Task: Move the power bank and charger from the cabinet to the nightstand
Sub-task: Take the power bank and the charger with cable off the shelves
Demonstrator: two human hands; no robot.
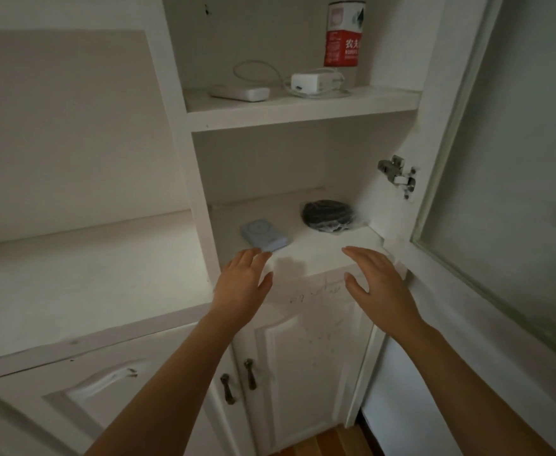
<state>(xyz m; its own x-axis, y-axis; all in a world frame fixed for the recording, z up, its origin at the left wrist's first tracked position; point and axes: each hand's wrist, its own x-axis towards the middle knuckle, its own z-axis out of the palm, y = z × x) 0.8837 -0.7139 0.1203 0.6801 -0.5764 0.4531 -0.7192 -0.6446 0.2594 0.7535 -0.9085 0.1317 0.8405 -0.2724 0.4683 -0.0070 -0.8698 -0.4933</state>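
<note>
We count two hands, left hand [242,283] and right hand [377,281], below the upper shelf [303,110]; one blue power bank [263,236] beneath it, one charger [313,82] on it.

Seen on the red label [340,49] of a bottle [345,28] standing on the shelf [303,106] just behind and to the right of the white charger [306,82]: two large white Chinese characters, 农夫, with the rest of the line lost round the bottle's curve. Printed directly beneath in small white capitals, "NONGF", likewise cut short at the edge. Higher above the charger, a pale panel [347,14] with a reddish emblem and green marks, too blurred to read.
</note>
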